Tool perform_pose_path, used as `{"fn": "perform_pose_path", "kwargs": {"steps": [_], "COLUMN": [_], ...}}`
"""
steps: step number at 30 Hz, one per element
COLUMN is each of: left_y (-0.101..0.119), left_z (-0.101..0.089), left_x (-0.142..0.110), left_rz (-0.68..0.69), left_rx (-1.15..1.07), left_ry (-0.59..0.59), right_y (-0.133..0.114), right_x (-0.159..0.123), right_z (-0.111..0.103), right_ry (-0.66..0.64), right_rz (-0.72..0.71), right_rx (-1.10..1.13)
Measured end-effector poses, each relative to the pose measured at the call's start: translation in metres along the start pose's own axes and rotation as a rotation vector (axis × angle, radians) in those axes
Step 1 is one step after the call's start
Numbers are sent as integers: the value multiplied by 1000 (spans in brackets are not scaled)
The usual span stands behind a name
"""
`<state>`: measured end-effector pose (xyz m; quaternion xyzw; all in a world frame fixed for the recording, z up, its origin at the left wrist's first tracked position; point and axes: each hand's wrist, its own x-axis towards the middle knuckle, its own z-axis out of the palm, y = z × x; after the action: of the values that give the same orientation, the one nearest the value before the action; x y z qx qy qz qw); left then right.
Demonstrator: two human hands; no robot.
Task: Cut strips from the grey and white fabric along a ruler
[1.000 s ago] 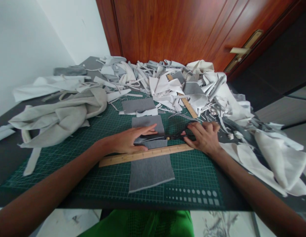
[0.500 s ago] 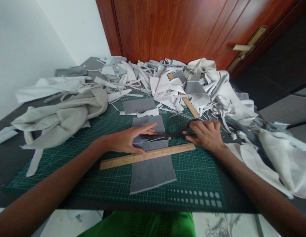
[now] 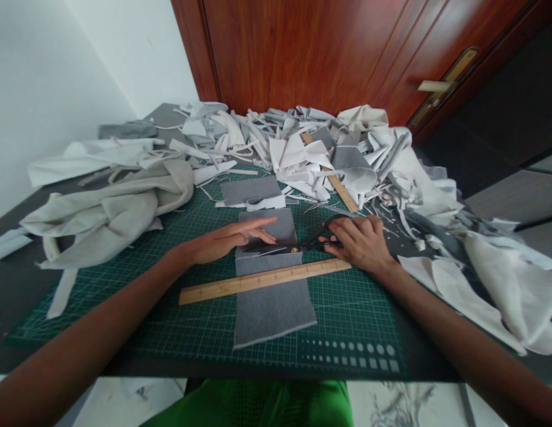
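A strip of grey fabric (image 3: 273, 311) lies lengthwise on the green cutting mat (image 3: 356, 308). A wooden ruler (image 3: 264, 279) crosses it at a slight slant. My right hand (image 3: 358, 240) is closed round the handles of black scissors (image 3: 294, 249), whose blades reach leftward across the fabric just beyond the ruler. At the strip's left edge, my left hand (image 3: 231, 240) has its fingers stretched out over the grey cloth behind the blades. Whether the fabric sits between the blades is hard to make out.
Behind the strip lies another grey fabric piece (image 3: 249, 190). White and grey scraps (image 3: 297, 157) heap up at the back, with a second wooden ruler (image 3: 340, 193) among them. Bunched beige cloth (image 3: 120, 207) is at left, white cloth (image 3: 502, 284) at right. A wooden door (image 3: 302, 53) stands behind.
The scissors and my right hand have shifted left, bringing the blades further across the strip. My left hand has turned and drawn back from the ruler, its lower fingers no longer beside it.
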<state>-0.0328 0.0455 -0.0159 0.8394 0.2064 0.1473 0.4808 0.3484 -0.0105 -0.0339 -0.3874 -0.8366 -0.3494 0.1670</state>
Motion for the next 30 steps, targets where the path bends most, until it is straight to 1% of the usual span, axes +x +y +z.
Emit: {"fn": "perform_pose_path", "kwargs": {"steps": [3, 6, 8, 11, 14, 17, 19, 21, 26, 30], "left_y": [1, 2, 1, -1, 0, 5, 9, 13, 19, 18], "left_z": [1, 2, 2, 1, 1, 2, 3, 3, 4, 3], "left_x": [4, 6, 7, 7, 7, 6, 5, 5, 7, 7], "left_rz": [12, 37, 49, 53, 36, -10, -37, -36, 29, 53], "left_rx": [93, 145, 137, 103, 54, 23, 39, 70, 157, 174], "left_ry": [-4, -1, -4, -11, -18, -19, -18, -24, -21, -26], "right_y": [-2, -5, -7, -11, -13, -15, -16, -18, -21, -22], "right_x": [3, 8, 11, 11, 6, -1, -4, -6, -3, 3], "right_z": [-1, -5, -6, -6, -2, 1, 3, 4, 2, -4], "right_ry": [-21, 14, 42, 44, 15, -5, 15, 38, 55, 118], "right_rz": [-6, -42, -60, -44, 2, 42, 56, 67, 66, 26], "right_rx": [7, -15, -47, -47, 23, 96, 111, 94, 26, 23]}}
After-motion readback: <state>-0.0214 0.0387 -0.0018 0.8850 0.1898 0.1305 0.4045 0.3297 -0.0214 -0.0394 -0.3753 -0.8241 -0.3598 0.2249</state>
